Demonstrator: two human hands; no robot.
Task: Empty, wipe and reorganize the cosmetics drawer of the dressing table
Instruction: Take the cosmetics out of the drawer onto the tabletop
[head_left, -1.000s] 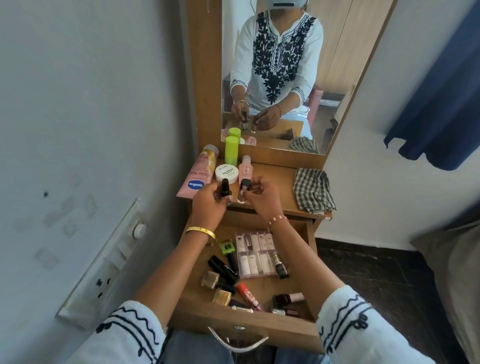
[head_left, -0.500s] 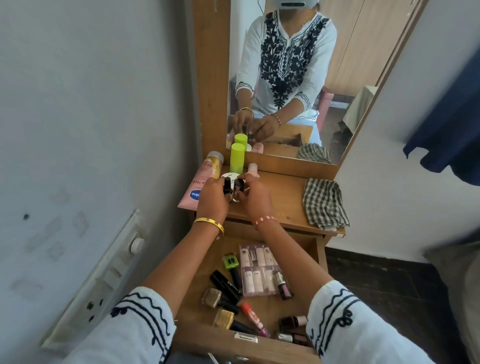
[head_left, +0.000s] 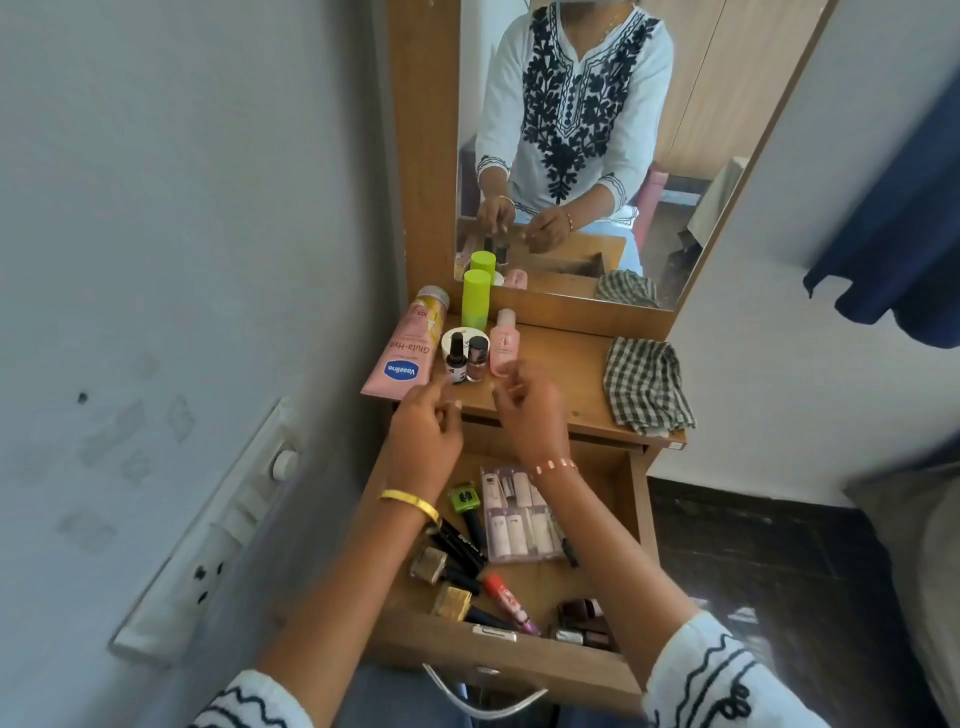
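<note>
Both hands, the left hand (head_left: 426, 431) and right hand (head_left: 527, 410), are seen loosely curled and empty just short of the two small bottles (head_left: 466, 358) on the table (head_left: 561, 384), while the drawer (head_left: 519, 654) still to be emptied lies below and nearer, cosmetics scattered at mixed angles.

I am sitting in a bedroom at home, facing a narrow wooden dressing table (head_left: 561, 364) with a tall wood-framed mirror (head_left: 587, 156) that is reflecting wooden wardrobe doors (head_left: 696, 78) behind me. A white wall switch panel (head_left: 208, 535) is running along the pale painted wall beside me, a dark blue curtain (head_left: 898, 208) is hanging at my right, and the open wooden drawer (head_left: 519, 660) is holding assorted cosmetics.
</note>
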